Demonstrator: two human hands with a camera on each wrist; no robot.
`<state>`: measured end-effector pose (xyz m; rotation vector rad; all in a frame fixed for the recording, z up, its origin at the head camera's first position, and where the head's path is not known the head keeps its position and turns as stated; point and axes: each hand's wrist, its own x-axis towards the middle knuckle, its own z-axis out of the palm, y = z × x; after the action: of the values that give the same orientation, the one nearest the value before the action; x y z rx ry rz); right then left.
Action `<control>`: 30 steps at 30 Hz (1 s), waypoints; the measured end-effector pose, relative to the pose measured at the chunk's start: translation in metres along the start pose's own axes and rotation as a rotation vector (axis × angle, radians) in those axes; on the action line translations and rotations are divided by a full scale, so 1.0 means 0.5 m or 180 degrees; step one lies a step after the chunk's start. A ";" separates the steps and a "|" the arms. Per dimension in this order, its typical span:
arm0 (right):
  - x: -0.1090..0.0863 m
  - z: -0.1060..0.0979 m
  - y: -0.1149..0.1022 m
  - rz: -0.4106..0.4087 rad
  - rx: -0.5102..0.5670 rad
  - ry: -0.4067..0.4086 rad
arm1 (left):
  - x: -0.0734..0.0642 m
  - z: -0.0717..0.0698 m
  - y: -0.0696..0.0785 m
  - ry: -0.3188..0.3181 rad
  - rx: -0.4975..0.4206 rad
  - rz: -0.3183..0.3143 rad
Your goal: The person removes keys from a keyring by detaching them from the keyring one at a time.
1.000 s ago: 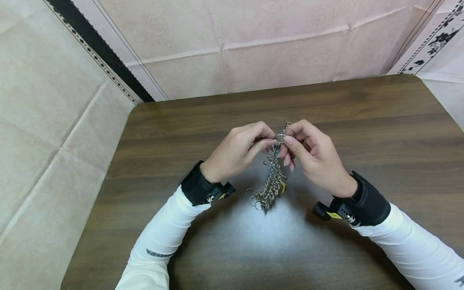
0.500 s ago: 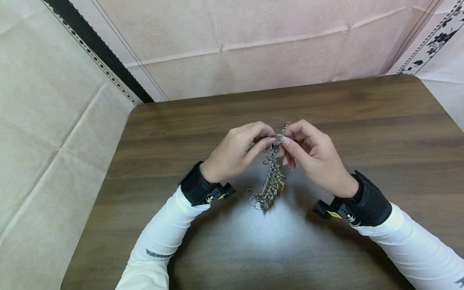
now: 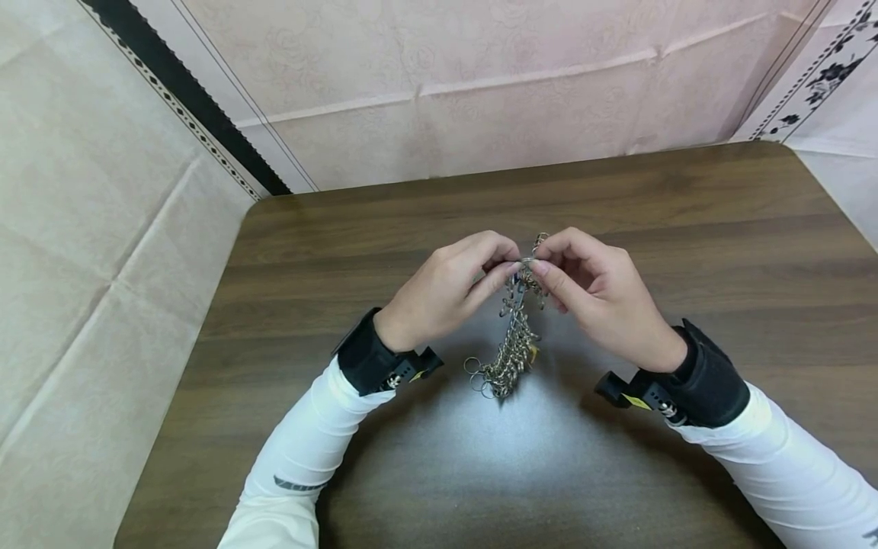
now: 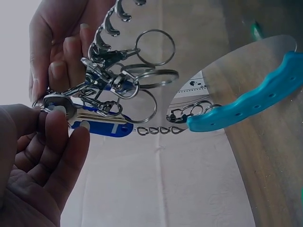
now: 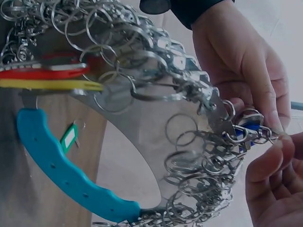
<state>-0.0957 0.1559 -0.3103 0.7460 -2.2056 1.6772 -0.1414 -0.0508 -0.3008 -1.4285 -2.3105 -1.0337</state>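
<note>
Between my hands is a large metal key ring holder (image 3: 506, 366), lined with snap clips and split rings, with a turquoise grip (image 4: 246, 101). My left hand (image 3: 453, 282) pinches the head of a key with a blue tag (image 4: 106, 127). Opposite it, the thumb and index finger of my right hand (image 3: 593, 293) pinch the small metal clip (image 5: 265, 136) at the key's head. Both sets of fingertips nearly meet there. A red key tag (image 5: 47, 74) and a yellow key tag (image 5: 52, 84) hang elsewhere on the holder. Fingers partly hide the clip.
A brown wooden table (image 3: 309, 252) lies beneath the hands. A green key tag (image 5: 69, 138) shows through the holder's opening. Pale patterned cloth (image 3: 480, 76) hangs behind the table and at its left side. Black camera bands (image 3: 370, 351) circle both wrists.
My right hand has turned slightly and its lower fingers have curled in, showing more clips below them. The ring between the fingertips now appears flatter. My left hand stays nearly in place.
</note>
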 end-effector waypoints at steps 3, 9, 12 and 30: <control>-0.001 -0.003 -0.001 -0.0064 -0.0088 -0.0038 | -0.001 0.000 0.004 -0.0004 0.0081 0.0048; -0.001 -0.005 -0.003 -0.0166 -0.0257 -0.0110 | -0.002 -0.001 0.010 0.0067 0.0178 0.0152; 0.000 -0.006 -0.003 -0.0137 -0.0236 -0.0176 | -0.001 -0.001 0.012 0.0089 0.0183 0.0137; 0.000 -0.007 -0.009 0.0102 -0.0117 -0.0325 | 0.001 -0.005 0.014 0.0091 0.0089 0.0030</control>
<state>-0.0933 0.1582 -0.3056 0.8080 -2.3227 1.6428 -0.1359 -0.0501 -0.2955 -1.4039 -2.2869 -1.0087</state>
